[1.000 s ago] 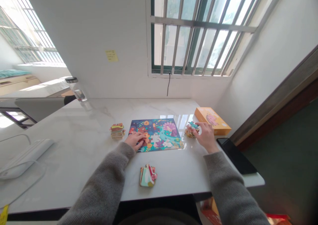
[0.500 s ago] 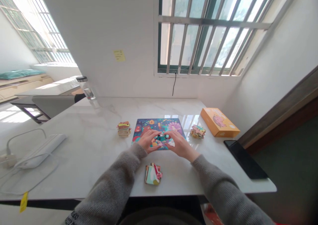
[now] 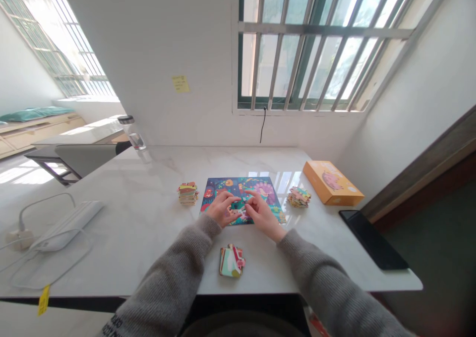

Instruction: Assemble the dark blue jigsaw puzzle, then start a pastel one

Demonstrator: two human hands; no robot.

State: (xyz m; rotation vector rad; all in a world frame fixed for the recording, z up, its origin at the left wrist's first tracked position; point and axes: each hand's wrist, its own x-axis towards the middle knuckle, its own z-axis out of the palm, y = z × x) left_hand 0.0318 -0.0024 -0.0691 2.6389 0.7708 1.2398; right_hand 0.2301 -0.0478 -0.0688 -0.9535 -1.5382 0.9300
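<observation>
A colourful illustrated puzzle picture lies flat on the white marbled table. Over its left part is my left hand, fingers apart, with nothing visible in it. My right hand hovers over the picture's middle and right, its fingers curled and slightly parted; nothing shows between them. A stack of puzzle pieces stands left of the picture, another stack to its right. Nearer the table's front edge is a third stack, with a pale green and red piece on top.
An orange box sits at the right, with a black phone in front of it. At the left lie a white power strip and cables. A clear bottle stands at the back left edge.
My right hand has drawn in its fingers and turned a little, uncovering more of the picture's right side. My left hand stays nearly in place. The view has shifted slightly.
</observation>
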